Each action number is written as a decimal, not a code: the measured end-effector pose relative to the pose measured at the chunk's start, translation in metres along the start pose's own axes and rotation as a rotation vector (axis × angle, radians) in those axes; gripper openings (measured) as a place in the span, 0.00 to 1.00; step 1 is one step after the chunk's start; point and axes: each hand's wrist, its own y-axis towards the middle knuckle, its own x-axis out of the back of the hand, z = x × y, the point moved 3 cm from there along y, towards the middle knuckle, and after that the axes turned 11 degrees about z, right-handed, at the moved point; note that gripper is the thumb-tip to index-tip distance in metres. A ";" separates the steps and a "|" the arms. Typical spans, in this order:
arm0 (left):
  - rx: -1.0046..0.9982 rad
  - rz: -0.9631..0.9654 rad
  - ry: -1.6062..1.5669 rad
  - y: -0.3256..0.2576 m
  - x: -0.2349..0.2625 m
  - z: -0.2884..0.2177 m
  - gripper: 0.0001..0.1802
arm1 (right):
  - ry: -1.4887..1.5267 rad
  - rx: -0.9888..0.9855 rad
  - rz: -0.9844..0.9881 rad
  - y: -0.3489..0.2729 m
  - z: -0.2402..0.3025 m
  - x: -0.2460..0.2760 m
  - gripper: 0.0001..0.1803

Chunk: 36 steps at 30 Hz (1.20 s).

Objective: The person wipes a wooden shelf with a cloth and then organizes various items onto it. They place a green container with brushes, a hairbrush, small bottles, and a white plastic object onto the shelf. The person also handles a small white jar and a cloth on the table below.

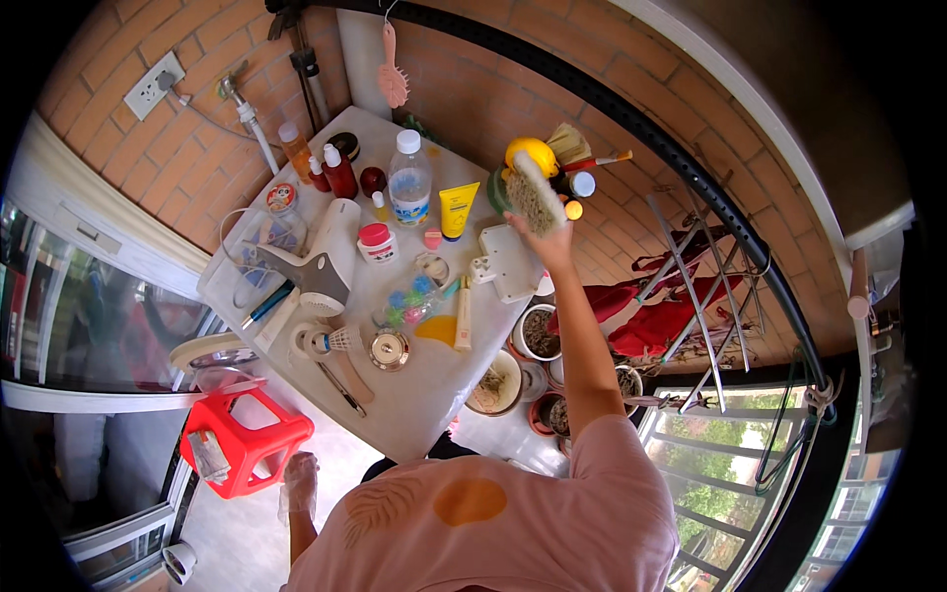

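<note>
Fingers of the right hand (542,240) grip a bristled brush (534,201); on the left hand (299,480) I cannot tell their spread.

Pale pink short-slv tee (552,528), w/ orange circle print (471,502), brownish leaf print (380,510), dk legwear (451,447)

Your T-shirt (414,553) at the bottom of the frame is pale pink, printed with a brownish leaf frond and an orange-yellow disc, while the scrub brush (538,202) above centre shows a whitish back and grey-beige bristles. Around mid-frame you see a white tabletop (424,414), a yellow squeeze tube (457,210) with a dark blue cap, a white jar (378,251) with a pinkish-red lid, and a white-and-grey hair dryer (333,255). You have a bright red stool (242,434) at lower left, a pink hairbrush (392,79) at top centre, and an orange-brown, brick-patterned wall (207,39) at upper left.
</note>
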 end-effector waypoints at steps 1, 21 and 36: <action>0.002 0.003 -0.004 0.000 -0.001 -0.005 0.08 | -0.003 0.007 0.001 -0.006 0.006 0.001 0.29; -0.636 0.354 -0.383 -0.025 0.042 -0.341 0.14 | 0.330 -0.496 0.147 -0.074 0.297 0.049 0.32; -0.591 1.827 -0.830 -0.109 -0.099 -0.510 0.26 | 0.313 -0.350 0.230 -0.051 0.417 0.072 0.40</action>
